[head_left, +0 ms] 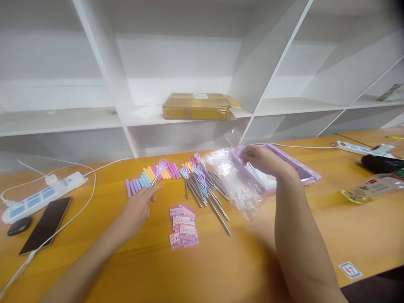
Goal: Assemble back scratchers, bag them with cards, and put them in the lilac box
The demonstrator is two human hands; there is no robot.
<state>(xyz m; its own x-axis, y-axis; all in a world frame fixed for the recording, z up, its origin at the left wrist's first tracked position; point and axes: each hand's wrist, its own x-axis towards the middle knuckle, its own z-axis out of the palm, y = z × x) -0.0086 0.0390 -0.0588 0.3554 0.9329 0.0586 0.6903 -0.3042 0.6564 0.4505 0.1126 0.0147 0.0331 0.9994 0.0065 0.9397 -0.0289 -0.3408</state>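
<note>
My left hand (pixel 143 206) is closed around the metal handle of a back scratcher with a pale purple claw-shaped head (pixel 162 166). That head is over a row of short coloured tubes (pixel 147 176) in purple, blue, yellow and pink. To its right lies a pile of back scratchers (pixel 202 181) with metal rods and hand-shaped heads. My right hand (pixel 260 160) has its fingers curled at the near-left rim of a purple box (pixel 296 162), next to clear plastic bags (pixel 236 181). What its fingertips hold is hidden. Small pink printed cards (pixel 186 227) lie overlapped in front of the pile.
A taped cardboard box (pixel 197 106) sits on the white shelf (pixel 142 120). At left are a power strip (pixel 47 195), a phone (pixel 47 225), a black mouse-like object (pixel 19 226) and white cables. On the right are another power strip (pixel 360 148) and a clear bottle (pixel 369 189).
</note>
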